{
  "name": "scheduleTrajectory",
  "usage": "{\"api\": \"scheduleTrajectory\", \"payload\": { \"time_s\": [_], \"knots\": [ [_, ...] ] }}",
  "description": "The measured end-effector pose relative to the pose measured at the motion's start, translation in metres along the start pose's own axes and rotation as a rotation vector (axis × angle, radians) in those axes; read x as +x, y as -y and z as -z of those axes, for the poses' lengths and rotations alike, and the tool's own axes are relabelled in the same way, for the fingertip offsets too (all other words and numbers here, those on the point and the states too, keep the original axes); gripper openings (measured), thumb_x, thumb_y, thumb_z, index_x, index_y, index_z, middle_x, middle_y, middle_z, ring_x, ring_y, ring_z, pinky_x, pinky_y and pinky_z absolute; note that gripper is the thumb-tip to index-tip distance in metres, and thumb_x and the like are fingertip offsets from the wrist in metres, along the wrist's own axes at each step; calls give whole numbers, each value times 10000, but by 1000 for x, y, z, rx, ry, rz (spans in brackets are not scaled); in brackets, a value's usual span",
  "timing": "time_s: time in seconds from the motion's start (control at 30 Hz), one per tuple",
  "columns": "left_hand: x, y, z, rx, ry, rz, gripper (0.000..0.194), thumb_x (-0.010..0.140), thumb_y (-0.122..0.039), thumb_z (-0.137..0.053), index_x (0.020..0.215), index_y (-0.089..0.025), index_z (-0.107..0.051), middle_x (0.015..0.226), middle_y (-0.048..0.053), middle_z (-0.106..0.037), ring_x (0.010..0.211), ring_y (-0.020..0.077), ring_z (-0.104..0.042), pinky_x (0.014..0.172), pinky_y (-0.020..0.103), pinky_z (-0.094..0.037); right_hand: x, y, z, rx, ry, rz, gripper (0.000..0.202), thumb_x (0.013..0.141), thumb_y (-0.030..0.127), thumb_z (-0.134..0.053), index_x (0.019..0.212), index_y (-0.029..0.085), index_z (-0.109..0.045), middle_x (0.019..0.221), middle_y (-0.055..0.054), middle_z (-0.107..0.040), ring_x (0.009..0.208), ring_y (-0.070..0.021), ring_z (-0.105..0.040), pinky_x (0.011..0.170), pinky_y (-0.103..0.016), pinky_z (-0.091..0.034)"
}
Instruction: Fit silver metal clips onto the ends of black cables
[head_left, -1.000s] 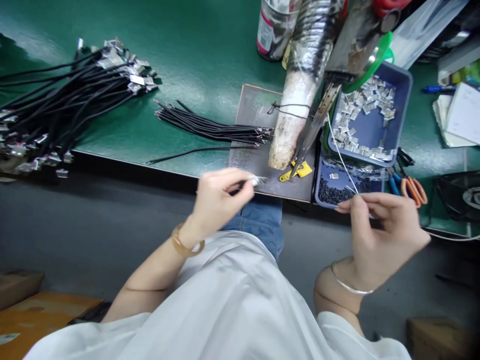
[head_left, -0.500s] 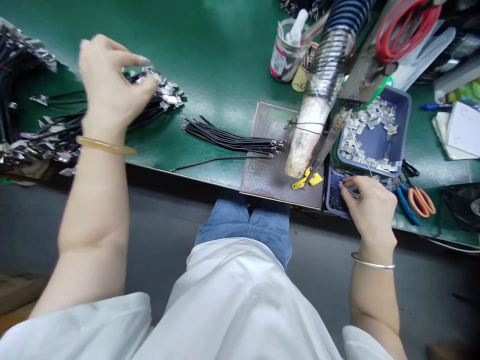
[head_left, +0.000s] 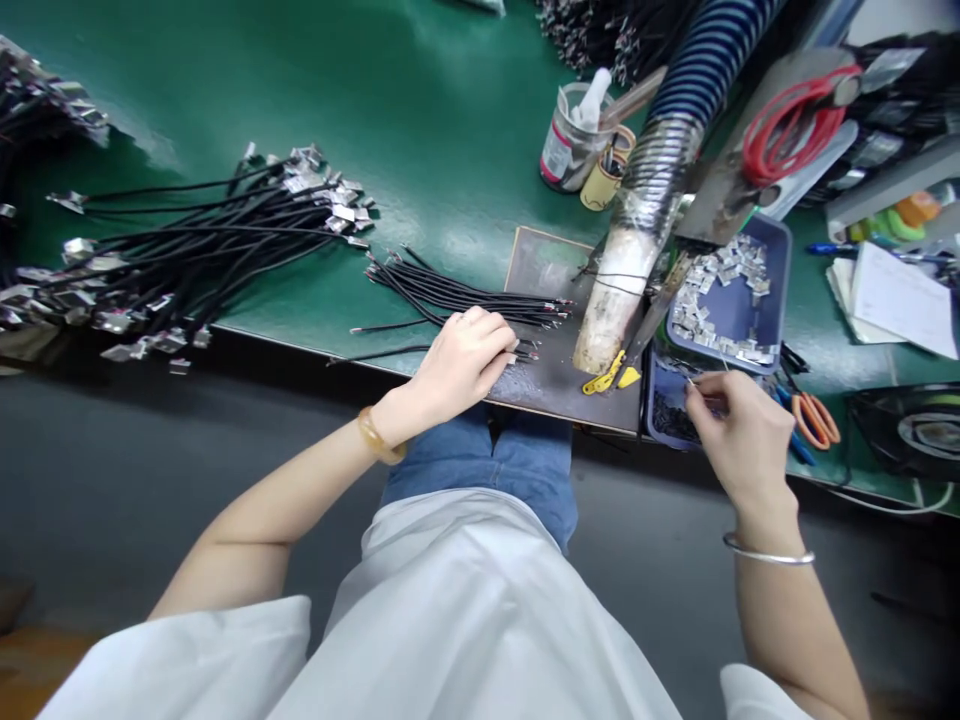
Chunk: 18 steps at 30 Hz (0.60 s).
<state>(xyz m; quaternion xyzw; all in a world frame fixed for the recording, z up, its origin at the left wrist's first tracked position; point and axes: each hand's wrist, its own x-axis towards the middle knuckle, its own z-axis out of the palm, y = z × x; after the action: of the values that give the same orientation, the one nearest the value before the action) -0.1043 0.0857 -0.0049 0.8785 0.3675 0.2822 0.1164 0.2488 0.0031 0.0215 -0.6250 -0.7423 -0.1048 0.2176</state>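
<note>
My left hand (head_left: 469, 360) lies over the front cables of a bundle of short black cables (head_left: 465, 292), fingers curled together at their right ends; what it grips is hidden. The cables reach onto a dark board (head_left: 555, 390). My right hand (head_left: 739, 425) is pinched on something thin that I cannot make out, above a small blue tray of dark bits (head_left: 670, 415). Behind that, a larger blue tray (head_left: 776, 290) holds silvery metal pieces (head_left: 697, 315). A white-tipped hose (head_left: 611, 310) comes down over the board beside a yellow tool part (head_left: 604, 378).
A pile of black cables with silvery ends (head_left: 217, 235) lies at left. Behind the board stand a labelled jar (head_left: 559, 150) and a yellow cup (head_left: 598, 187). Orange-handled scissors (head_left: 816, 420), papers (head_left: 900, 295) and a black fan-like device (head_left: 915, 430) are at right.
My left hand has moved right and toward me, from above the cable pile to the bundle, and a few of its cables have shifted. My right hand stays by the small tray, still pinched.
</note>
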Motion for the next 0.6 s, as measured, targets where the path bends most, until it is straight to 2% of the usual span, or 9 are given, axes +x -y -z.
{"api": "scheduleTrajectory", "payload": {
  "time_s": [0.07, 0.17, 0.23, 0.3, 0.37, 0.43, 0.53, 0.6],
  "knots": [
    [-4, -5, 13, -78, -80, 37, 156, 959, -184, -511, 900, -169, -655, 947, 88, -719, 937, 240, -615, 858, 375, -461, -3, 8, 8, 107, -132, -68, 143, 799, 216, -721, 734, 251, -597, 793, -42, -743, 611, -171, -684, 527, -273, -517],
    [-3, -21, 31, -208, -257, 118, 152, 943, -198, -551, 919, -180, -700, 920, 66, -742, 877, 206, -649, 852, 350, -490, -4, 35, 20, 246, -333, -182, 171, 718, 196, -793, 727, 243, -628, 758, -53, -737, 579, -204, -687, 459, -307, -531],
    [-1, -38, 35, -305, -351, 152, 150, 918, -180, -587, 929, -185, -737, 871, 51, -739, 796, 174, -645, 789, 317, -505, -4, 61, 25, 453, -421, -282, 197, 691, 184, -820, 717, 226, -629, 718, -51, -720, 601, -219, -696, 459, -323, -564],
    [0, -57, 30, -424, -391, 173, 140, 883, -158, -631, 926, -183, -763, 793, 32, -713, 672, 131, -595, 666, 268, -484, -6, 87, 27, 686, -456, -342, 197, 708, 165, -812, 709, 213, -621, 743, -50, -732, 602, -205, -695, 490, -334, -610],
    [0, -75, 15, -607, -359, 232, 107, 854, -148, -659, 877, -164, -762, 726, 19, -683, 567, 91, -520, 546, 227, -424, -8, 107, 24, 835, -425, -368, 170, 732, 132, -795, 737, 203, -641, 787, -43, -746, 636, -193, -706, 548, -346, -644],
    [0, -90, -2, -870, -272, 359, 80, 846, -166, -659, 812, -144, -727, 690, 15, -669, 527, 73, -504, 497, 200, -401, -12, 120, 16, 833, -382, -349, 136, 759, 109, -780, 777, 202, -683, 837, -33, -752, 719, -189, -724, 637, -360, -661],
    [0, -106, -24, -1200, -126, 548, 119, 842, -230, -668, 767, -139, -673, 619, -7, -617, 501, 66, -503, 477, 177, -409, -17, 123, 2, 759, -300, -318, 91, 821, 129, -742, 836, 216, -726, 941, -35, -750, 858, -184, -736, 742, -352, -655],
    [2, -111, -32, -1298, -62, 614, 147, 824, -265, -695, 758, -138, -662, 594, -21, -578, 489, 59, -479, 465, 171, -401, -20, 120, -5, 796, -204, -327, 61, 858, 167, -720, 880, 222, -737, 995, -43, -745, 899, -175, -736, 744, -319, -649]
  ]
}}
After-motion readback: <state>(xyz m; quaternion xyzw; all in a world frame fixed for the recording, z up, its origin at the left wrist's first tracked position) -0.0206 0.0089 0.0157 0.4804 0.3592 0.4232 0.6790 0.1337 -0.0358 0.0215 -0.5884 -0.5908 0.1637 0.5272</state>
